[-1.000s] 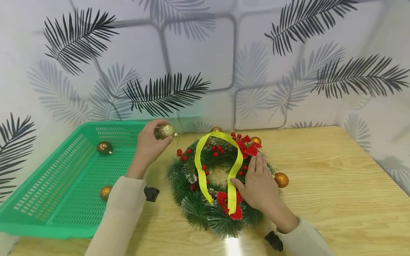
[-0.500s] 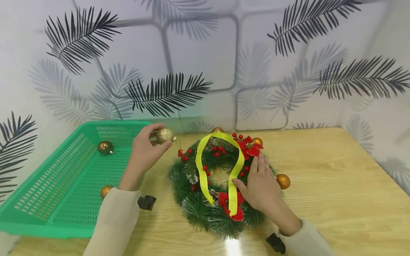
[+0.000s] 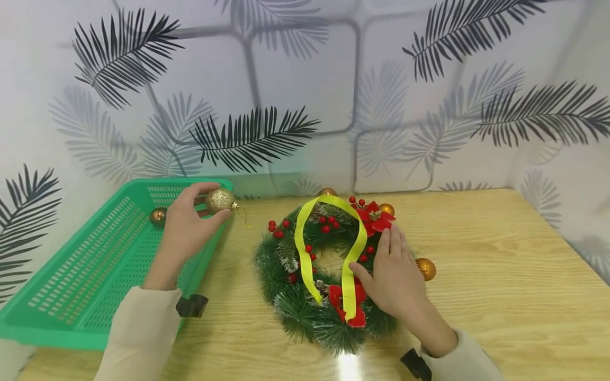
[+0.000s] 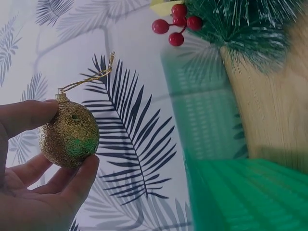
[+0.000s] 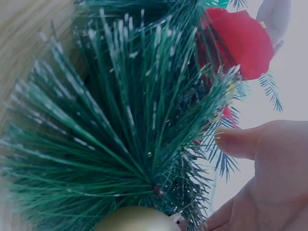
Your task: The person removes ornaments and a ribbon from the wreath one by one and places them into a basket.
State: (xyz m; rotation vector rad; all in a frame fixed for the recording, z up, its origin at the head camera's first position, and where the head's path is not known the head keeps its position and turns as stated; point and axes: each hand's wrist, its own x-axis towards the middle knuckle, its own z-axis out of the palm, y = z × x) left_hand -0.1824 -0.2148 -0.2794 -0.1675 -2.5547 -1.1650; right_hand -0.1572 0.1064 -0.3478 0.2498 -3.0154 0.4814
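Note:
My left hand (image 3: 188, 227) pinches a gold glitter bauble (image 3: 220, 200) between thumb and fingers, raised over the right rim of the green basket (image 3: 28, 332). A thin gold string loop dangles from the bauble's cap; in the left wrist view the bauble (image 4: 70, 134) has its cap upward. My right hand (image 3: 395, 275) rests with fairly straight fingers on the right side of the green wreath (image 3: 293, 312). Its thumb lies by a yellow ribbon (image 3: 301, 241) looped over the wreath. Red flowers (image 3: 375, 218), red berries (image 3: 278, 228) and snowy pine tips decorate the wreath.
An orange bauble (image 3: 425, 269) sits at the wreath's right edge, and two more baubles (image 3: 327, 192) (image 3: 387, 209) at its far side. One brown bauble (image 3: 158, 217) lies in the basket. The wooden table (image 3: 500, 280) meets a leaf-patterned wall behind.
My left hand has moved left with the gold bauble, away from the wreath and over the basket's edge. My right hand stays on the wreath.

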